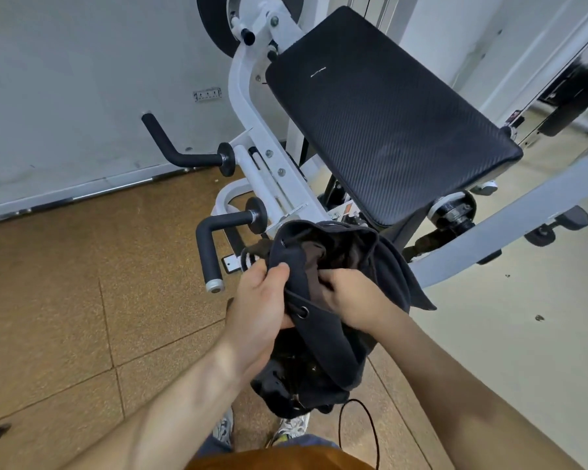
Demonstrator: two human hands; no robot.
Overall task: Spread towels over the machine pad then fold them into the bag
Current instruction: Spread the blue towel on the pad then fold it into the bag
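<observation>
Both hands meet at the mouth of the bag point(323, 361), centre frame.

The left hand point(262, 300) clasps the bag's dark rim, thumb on top, near a metal eyelet point(302, 312). The right hand point(347, 296) is sunk into the opening, fingers curled round the brown towel point(314, 262) inside. The bag hangs in mid-air above the shoes point(292, 427) at the bottom edge, just below the near end of the black pad point(387, 130) in the upper right. A black handle point(211, 252) juts out left of centre.

Bag point(323, 357) held before the machine pad point(387, 130), above the floor point(82, 283).
Towel point(314, 283) inside bag; handles point(208, 256) left of the pad.
</observation>
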